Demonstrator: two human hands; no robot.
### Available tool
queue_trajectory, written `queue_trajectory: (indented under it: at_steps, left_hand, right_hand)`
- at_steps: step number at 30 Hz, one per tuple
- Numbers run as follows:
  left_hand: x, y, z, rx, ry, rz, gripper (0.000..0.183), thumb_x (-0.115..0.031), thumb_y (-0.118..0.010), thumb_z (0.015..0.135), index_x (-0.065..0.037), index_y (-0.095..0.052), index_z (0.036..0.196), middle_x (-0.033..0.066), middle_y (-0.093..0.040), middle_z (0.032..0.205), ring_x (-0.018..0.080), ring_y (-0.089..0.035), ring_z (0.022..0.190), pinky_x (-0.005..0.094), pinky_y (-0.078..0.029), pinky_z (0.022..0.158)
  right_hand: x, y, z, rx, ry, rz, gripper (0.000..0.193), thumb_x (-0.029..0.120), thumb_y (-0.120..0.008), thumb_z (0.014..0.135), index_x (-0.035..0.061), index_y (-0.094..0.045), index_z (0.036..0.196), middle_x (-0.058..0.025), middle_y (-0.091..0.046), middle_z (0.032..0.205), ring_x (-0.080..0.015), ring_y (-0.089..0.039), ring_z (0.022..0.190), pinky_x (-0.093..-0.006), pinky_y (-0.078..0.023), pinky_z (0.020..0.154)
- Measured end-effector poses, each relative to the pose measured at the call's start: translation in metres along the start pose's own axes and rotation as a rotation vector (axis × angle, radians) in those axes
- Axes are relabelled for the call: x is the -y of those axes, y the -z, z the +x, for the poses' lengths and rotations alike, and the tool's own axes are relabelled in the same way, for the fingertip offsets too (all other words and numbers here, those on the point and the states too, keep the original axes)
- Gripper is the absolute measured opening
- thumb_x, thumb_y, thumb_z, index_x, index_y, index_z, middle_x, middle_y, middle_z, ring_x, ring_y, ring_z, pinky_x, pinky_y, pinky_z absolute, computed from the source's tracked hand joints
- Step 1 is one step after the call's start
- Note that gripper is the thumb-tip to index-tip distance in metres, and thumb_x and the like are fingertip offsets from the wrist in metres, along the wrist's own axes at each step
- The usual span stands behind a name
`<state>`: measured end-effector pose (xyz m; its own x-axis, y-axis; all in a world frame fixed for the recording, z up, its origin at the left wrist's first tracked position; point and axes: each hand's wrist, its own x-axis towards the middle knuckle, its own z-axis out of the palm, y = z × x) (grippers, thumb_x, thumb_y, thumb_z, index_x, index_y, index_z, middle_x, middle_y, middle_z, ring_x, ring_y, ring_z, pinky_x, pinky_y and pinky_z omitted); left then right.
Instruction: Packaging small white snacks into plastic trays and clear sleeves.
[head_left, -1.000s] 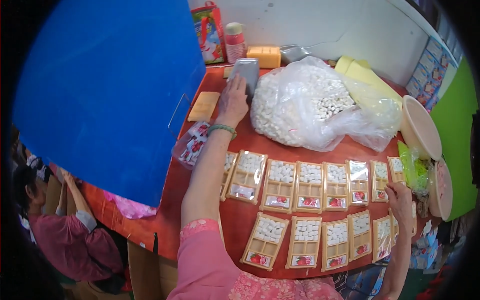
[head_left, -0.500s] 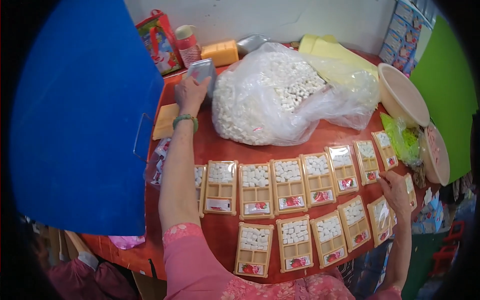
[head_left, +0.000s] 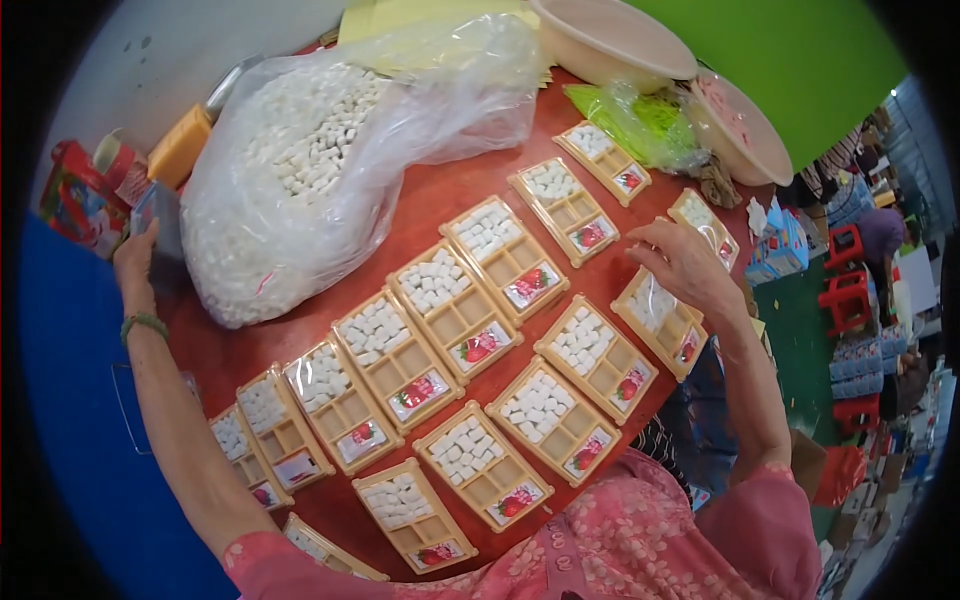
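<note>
My left hand [head_left: 136, 268] is at the far left, its thumb over the edge of a grey box [head_left: 157, 222]; its other fingers are partly hidden. My right hand [head_left: 682, 262] hovers over the right end of the tray rows, fingers curled but apart and nothing visible in them. Below it lies a beige compartment tray [head_left: 688, 333] of white marshmallow-like pieces. Several similar trays [head_left: 540, 285] are set out in two rows, many with a strawberry-printed sachet [head_left: 533, 286] in an end compartment. Some trays have a shiny clear cover.
A large clear bag of white pieces [head_left: 290, 170] fills the back left of the red table [head_left: 450, 190]. Two pale basins [head_left: 620, 45] and a bright green plastic bundle [head_left: 625, 125] stand at the back right. An orange box [head_left: 180, 146] is behind the grey box.
The view has turned to the right, so the trays appear slanted. My right hand has come away from the sachet end of a back-row tray. My left hand remains at the grey box.
</note>
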<state>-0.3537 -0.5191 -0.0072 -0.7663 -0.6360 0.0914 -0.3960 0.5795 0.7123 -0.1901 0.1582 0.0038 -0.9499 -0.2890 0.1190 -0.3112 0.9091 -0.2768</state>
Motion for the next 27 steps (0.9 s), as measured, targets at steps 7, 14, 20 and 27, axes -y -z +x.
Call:
queue_trajectory:
  at_steps: [7, 14, 20, 27]
  left_hand:
    - [0.019, 0.014, 0.010, -0.069, 0.010, -0.092, 0.053, -0.038, -0.071, 0.078, 0.008, -0.066, 0.104, 0.0114, -0.065, 0.105, 0.0209, -0.058, 0.095, 0.0332, -0.042, 0.084]
    - [0.011, 0.030, 0.027, -0.072, -0.111, 0.585, 0.044, -0.031, -0.055, 0.079, 0.005, -0.065, 0.103, 0.0258, -0.062, 0.108, 0.0373, -0.059, 0.102, 0.0421, -0.044, 0.085]
    - [-0.031, -0.004, -0.019, -0.174, -0.165, 0.724, 0.038, -0.024, -0.050, 0.080, 0.006, -0.064, 0.099, 0.0289, -0.062, 0.104, 0.0446, -0.059, 0.100, 0.0480, -0.047, 0.084]
    - [0.005, 0.039, 0.015, -0.450, -0.411, 0.791, 0.032, -0.023, -0.050, 0.085, 0.006, -0.063, 0.087, 0.0227, -0.065, 0.091, 0.0406, -0.062, 0.089, 0.0478, -0.050, 0.075]
  right_hand:
    - [-0.004, 0.002, -0.008, -0.005, -0.031, 0.081, 0.020, 0.016, -0.061, 0.086, -0.0014, -0.064, 0.096, -0.0174, -0.065, 0.087, -0.0336, -0.061, 0.082, -0.0387, -0.048, 0.073]
    - [0.002, 0.004, -0.006, 0.023, -0.016, 0.065, 0.021, 0.016, -0.061, 0.085, -0.0011, -0.064, 0.097, -0.0172, -0.064, 0.086, -0.0339, -0.061, 0.081, -0.0392, -0.047, 0.071]
    - [-0.007, 0.002, -0.006, -0.019, 0.011, 0.057, 0.021, 0.016, -0.061, 0.085, -0.0009, -0.064, 0.097, -0.0164, -0.063, 0.084, -0.0333, -0.061, 0.079, -0.0401, -0.047, 0.070]
    - [-0.001, 0.005, 0.002, -0.142, 0.107, 0.081, 0.020, 0.014, -0.065, 0.083, -0.0014, -0.064, 0.096, -0.0150, -0.065, 0.085, -0.0292, -0.063, 0.077, -0.0360, -0.048, 0.068]
